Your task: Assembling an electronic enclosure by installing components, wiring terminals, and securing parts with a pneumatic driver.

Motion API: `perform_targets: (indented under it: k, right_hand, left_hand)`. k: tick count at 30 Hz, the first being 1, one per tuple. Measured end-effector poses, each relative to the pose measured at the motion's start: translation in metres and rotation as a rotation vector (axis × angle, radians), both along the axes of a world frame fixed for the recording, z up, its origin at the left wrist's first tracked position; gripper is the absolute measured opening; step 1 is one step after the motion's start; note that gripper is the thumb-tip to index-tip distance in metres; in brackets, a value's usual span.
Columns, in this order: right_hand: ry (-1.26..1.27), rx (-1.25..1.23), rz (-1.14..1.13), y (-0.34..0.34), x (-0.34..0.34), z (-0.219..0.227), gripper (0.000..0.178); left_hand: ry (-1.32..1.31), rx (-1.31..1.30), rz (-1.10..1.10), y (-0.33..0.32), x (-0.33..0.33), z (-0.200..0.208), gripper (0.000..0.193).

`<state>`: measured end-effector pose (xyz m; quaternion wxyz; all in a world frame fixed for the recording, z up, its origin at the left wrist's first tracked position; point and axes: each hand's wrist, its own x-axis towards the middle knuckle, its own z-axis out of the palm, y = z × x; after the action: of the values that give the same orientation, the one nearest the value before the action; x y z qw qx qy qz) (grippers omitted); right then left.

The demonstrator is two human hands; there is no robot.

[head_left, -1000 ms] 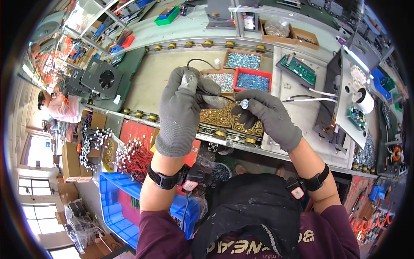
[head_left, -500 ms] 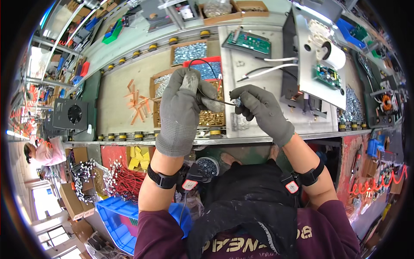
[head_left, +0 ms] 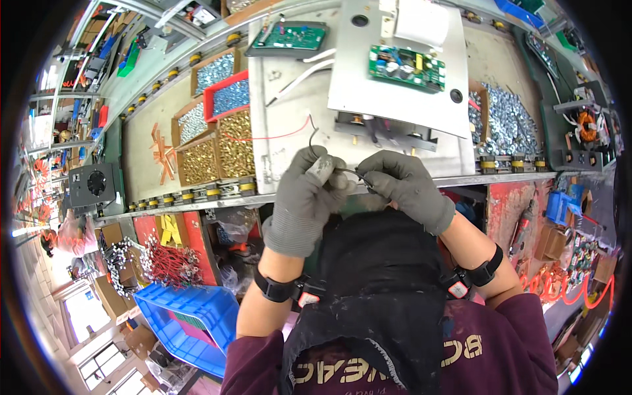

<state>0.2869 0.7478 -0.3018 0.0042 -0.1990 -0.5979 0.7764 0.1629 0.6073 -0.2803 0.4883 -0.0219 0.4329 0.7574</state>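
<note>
Both hands wear grey knit gloves and meet at the front edge of the workbench, just above a black cloth that fills the lower middle of the view. The left hand [head_left: 304, 201] is closed around a small grey cylindrical part [head_left: 322, 168], with the fingers curled over it and the thumb pressed against its side. The right hand [head_left: 407, 185] pinches a thin black wire [head_left: 347, 172] between thumb and forefinger; the wire runs from that pinch to the cylindrical part, and a short curved end [head_left: 311, 136] rises above the left hand. The part and wire are held in the air between the two hands, over the near rim of a grey metal plate [head_left: 289, 141] lying on the bench. A thin red wire [head_left: 276, 136] lies across that plate. To the left sit open cardboard boxes of brass-coloured fasteners [head_left: 210, 155], and behind them a red tray of silver screws [head_left: 230, 97]. A second metal panel carrying a green circuit board [head_left: 407, 66] lies tilted beyond the hands, with a heap of silver nuts [head_left: 503, 122] on its right. A blue plastic bin [head_left: 187, 319] stands on the floor at lower left.
</note>
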Motion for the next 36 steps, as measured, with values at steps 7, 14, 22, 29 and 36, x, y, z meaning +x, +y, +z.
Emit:
perform_targets:
  k: [7, 14, 22, 29, 36]
  right_hand:
    - [-0.089, -0.113, -0.026, 0.033, 0.042, -0.024, 0.022]
    - [-0.151, -0.155, -0.089, 0.047, 0.058, -0.043, 0.024]
    - [-0.054, 0.006, -0.242, 0.047, 0.073, -0.043, 0.024]
    - [-0.039, 0.100, -0.143, 0.040, 0.076, -0.054, 0.025]
    - [-0.157, -0.142, -0.154, 0.042, 0.078, -0.051, 0.029]
  left_hand:
    - [-0.234, 0.101, -0.006, 0.025, 0.061, -0.030, 0.024]
    - [-0.147, -0.003, -0.097, 0.025, 0.066, -0.041, 0.021]
    - [-0.121, -0.062, 0.016, 0.029, 0.063, -0.059, 0.018]
    - [-0.127, -0.021, 0.021, 0.033, 0.065, -0.063, 0.017]
    - [-0.012, -0.091, 0.084, 0.035, 0.073, -0.063, 0.016]
